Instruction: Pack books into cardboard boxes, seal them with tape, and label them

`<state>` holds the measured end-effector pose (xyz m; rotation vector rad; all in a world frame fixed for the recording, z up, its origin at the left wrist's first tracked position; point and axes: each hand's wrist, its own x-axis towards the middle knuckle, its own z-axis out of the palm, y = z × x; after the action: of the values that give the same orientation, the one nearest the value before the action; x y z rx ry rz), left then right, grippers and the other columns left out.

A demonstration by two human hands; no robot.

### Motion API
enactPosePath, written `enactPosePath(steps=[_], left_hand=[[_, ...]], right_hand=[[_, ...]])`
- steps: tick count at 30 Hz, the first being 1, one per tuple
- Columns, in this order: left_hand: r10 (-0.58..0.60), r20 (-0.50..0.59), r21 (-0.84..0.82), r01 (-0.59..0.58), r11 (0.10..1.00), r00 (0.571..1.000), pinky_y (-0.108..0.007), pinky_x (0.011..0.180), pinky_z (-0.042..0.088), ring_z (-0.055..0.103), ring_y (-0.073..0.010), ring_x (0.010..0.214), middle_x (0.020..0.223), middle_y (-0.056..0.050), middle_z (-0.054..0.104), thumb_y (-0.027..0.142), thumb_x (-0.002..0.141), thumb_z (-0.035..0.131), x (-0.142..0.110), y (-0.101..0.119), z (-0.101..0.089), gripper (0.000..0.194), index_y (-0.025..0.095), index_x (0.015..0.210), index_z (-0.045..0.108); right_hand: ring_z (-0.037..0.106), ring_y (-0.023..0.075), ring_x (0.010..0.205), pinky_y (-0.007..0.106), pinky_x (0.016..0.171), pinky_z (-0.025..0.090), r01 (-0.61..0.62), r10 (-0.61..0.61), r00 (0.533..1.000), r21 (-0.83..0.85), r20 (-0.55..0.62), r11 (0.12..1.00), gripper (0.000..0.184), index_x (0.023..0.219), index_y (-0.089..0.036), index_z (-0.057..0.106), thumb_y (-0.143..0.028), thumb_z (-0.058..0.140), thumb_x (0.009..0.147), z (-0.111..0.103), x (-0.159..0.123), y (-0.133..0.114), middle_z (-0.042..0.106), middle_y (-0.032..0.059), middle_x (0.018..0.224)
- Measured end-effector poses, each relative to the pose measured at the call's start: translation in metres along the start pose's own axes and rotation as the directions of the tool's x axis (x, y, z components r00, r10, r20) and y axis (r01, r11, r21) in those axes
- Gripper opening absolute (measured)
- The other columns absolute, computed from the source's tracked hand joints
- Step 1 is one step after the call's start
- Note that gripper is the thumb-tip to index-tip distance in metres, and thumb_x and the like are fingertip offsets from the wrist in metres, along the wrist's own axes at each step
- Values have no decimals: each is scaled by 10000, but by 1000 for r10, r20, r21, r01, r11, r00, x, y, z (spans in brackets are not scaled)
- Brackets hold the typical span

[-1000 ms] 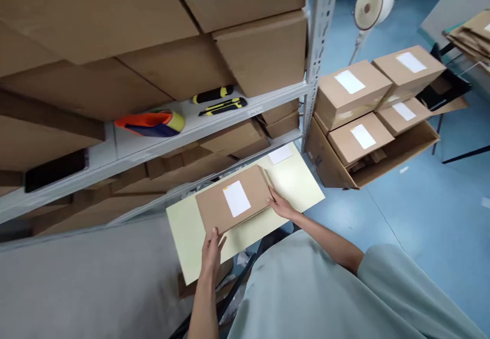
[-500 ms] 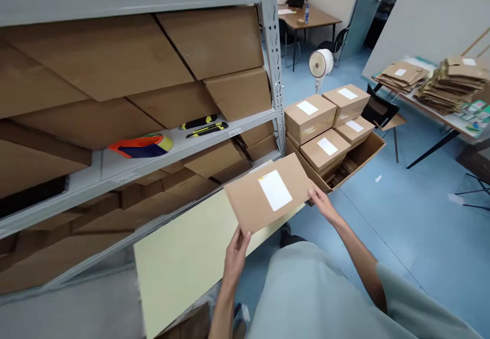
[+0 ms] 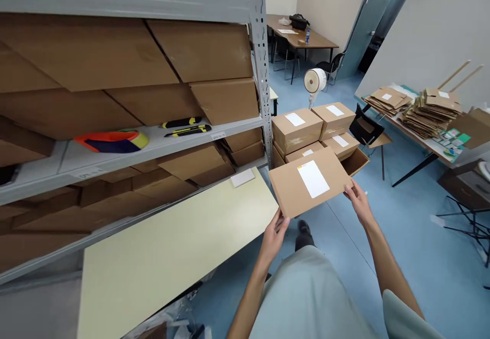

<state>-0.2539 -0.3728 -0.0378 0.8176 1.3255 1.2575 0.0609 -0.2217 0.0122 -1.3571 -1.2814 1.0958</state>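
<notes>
A flat brown cardboard box (image 3: pixel 285 192) with a white label (image 3: pixel 313 178) is held up in front of me, slightly tilted. My left hand (image 3: pixel 274 232) grips its near left corner, thumb on top. At the right end, my right hand (image 3: pixel 359 199) pinches the edge. Beneath and to the left lies a pale yellow tabletop (image 3: pixel 172 247), with a small white stack of labels or paper (image 3: pixel 242 177) at its far end. Just beyond the held box, several labelled cartons (image 3: pixel 297 130) stand in a large open carton (image 3: pixel 354 162), partly hidden by it.
A grey metal shelf (image 3: pixel 229 127) full of cardboard boxes runs along the left, with yellow-black utility knives (image 3: pixel 187 127) and an orange-blue item (image 3: pixel 111 141) on it. A white fan (image 3: pixel 315 81) stands behind the cartons. Flattened cardboard (image 3: pixel 436 112) is piled on a right-hand table.
Both hands have carried the flat box right, off the tabletop towards the cartons. The white stack on the tabletop has come into fuller view as my head turned.
</notes>
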Motion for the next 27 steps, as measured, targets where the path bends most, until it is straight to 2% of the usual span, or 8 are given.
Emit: enactPosePath(steps=[3,7,10,13,15,18,21,27], left_hand=[[25,-44,50,-23,998,999,-487,1224,525,601,-351,1489,1634,-127,593,696,935,705,48,13,27,870,210,1637,537],[72,-91,78,-65,995,993,-501,1247,502,664,-332,1416,1601,-115,629,660,961,693,120,35,69,846,209,1655,517],[72,-141,65,-63,996,987,-488,1266,485,628,-323,1461,1599,-100,632,637,971,694,166,44,95,848,212,1675,489],[75,-205,40,-69,997,976,-479,1294,449,553,-321,1536,1650,-81,580,631,973,690,201,42,112,814,230,1660,516],[49,-257,32,-43,999,965,-498,1282,462,540,-336,1546,1656,-75,573,648,967,688,218,35,118,758,256,1608,588],[-5,-330,28,15,999,944,-524,1231,514,586,-361,1499,1601,-96,630,685,960,675,232,24,120,717,266,1541,660],[-35,-362,33,50,998,931,-516,1189,550,640,-354,1434,1595,-103,637,703,971,647,237,22,120,739,257,1561,642],[-80,-380,-7,84,996,921,-483,1108,608,667,-349,1391,1630,-89,605,692,948,678,246,26,127,736,294,1566,640]], right_hand=[[660,323,1390,522,1175,568,22,-24,999,53,28,998,758,1513,-285,656,-729,756,906,0,60,10,695,110,1509],[649,319,1404,509,1134,598,7,-16,997,116,75,993,774,1545,-285,620,-714,747,913,-4,153,18,681,117,1519],[634,312,1420,493,1121,605,-19,4,993,129,121,991,787,1551,-286,614,-714,751,905,-10,219,23,689,113,1504],[650,304,1398,492,1130,596,-38,20,983,97,181,995,802,1559,-280,607,-726,736,904,-8,267,34,711,115,1470],[652,300,1396,505,1159,570,-50,36,976,61,217,997,826,1564,-266,600,-744,718,902,-1,284,44,702,124,1486],[633,292,1424,522,1202,524,-34,28,972,19,234,999,836,1568,-229,590,-766,650,930,9,296,56,667,146,1534],[628,292,1434,526,1193,529,-8,10,975,-12,222,1000,821,1574,-203,581,-759,591,969,13,300,60,668,162,1531],[627,311,1434,539,1197,521,-12,20,972,-35,232,999,817,1583,-191,572,-740,593,978,6,311,58,677,171,1519]])
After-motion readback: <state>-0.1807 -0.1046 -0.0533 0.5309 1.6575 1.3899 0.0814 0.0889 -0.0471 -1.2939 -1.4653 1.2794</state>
